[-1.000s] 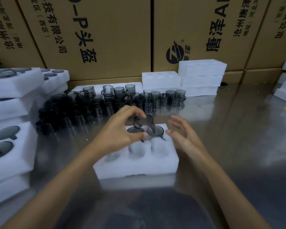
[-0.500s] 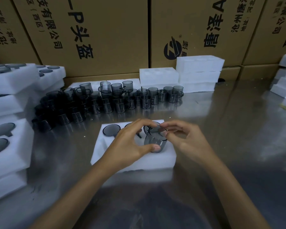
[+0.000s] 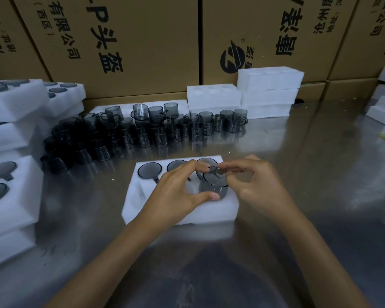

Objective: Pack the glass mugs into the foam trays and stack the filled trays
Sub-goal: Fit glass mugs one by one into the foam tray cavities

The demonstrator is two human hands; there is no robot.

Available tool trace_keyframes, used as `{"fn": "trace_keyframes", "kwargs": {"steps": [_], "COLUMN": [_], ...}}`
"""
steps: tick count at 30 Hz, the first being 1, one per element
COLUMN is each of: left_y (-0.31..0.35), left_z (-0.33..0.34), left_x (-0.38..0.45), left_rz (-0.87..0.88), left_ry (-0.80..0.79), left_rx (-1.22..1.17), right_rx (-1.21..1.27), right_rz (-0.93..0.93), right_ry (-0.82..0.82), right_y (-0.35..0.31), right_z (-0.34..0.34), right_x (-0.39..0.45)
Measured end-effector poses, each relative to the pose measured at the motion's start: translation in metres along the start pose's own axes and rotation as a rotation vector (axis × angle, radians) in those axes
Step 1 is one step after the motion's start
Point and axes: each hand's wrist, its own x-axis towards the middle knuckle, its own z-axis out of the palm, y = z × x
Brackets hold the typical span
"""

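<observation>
Three mugs [image 3: 149, 170] in foam tray [image 3: 211, 213]

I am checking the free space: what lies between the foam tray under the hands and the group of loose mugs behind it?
In the head view, only bare, shiny table separates the tray from the loose mugs.

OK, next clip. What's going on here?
A person is packing smoky glass mugs into a white foam tray on a metal table. Both hands hold one mug over the tray's front row: the left hand grips its side, the right hand pinches its rim. Three mugs already sit in the tray's back row. A crowd of unpacked mugs waits behind, with filled trays stacked at the left.
</observation>
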Motion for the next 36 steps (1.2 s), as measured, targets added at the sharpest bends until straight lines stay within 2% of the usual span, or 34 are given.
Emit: {"fn": "trace_keyframes", "kwargs": {"steps": [7, 14, 17, 21, 26, 29, 32, 34, 36], "left_y": [-0.010, -0.011, -0.013, -0.017, -0.019, -0.016, -0.011, -0.010, -0.016], "left_z": [-0.010, -0.010, -0.010, -0.009, -0.009, -0.009, -0.011, -0.018, -0.032], "left_x": [-0.010, -0.007, -0.008, -0.005, -0.004, -0.004, -0.004, 0.000, 0.014], "left_rz": [0.086, -0.026, -0.035, -0.057, -0.089, -0.095, -0.063, -0.046, -0.097], "left_ry": [0.019, -0.013, -0.043, -0.101, -0.121, -0.122, -0.139, -0.156, -0.080], "left_rx": [0.118, 0.084, 0.176, 0.312, 0.304, 0.284, 0.257, 0.219, 0.157], "right_rx": [-0.028, 0.016, 0.045, -0.003, 0.046, 0.143, 0.398, 0.537, 0.613], "right_rz": [-0.016, 0.029, 0.079, 0.141, 0.186, 0.173, 0.247, 0.359, 0.453], "right_ry": [-0.113, -0.256, -0.316, -0.320, -0.335, -0.306, -0.269, -0.189, -0.029], "right_y": [0.004, 0.011, 0.013, 0.014, 0.016, 0.019, 0.021, 0.028, 0.037], "right_z": [-0.003, -0.010, -0.009, -0.004, -0.002, 0.003, 0.008, 0.012, 0.020], "right_x": [0.000, 0.003, 0.002, 0.001, 0.002, 0.001, -0.002, -0.001, 0.002]}}
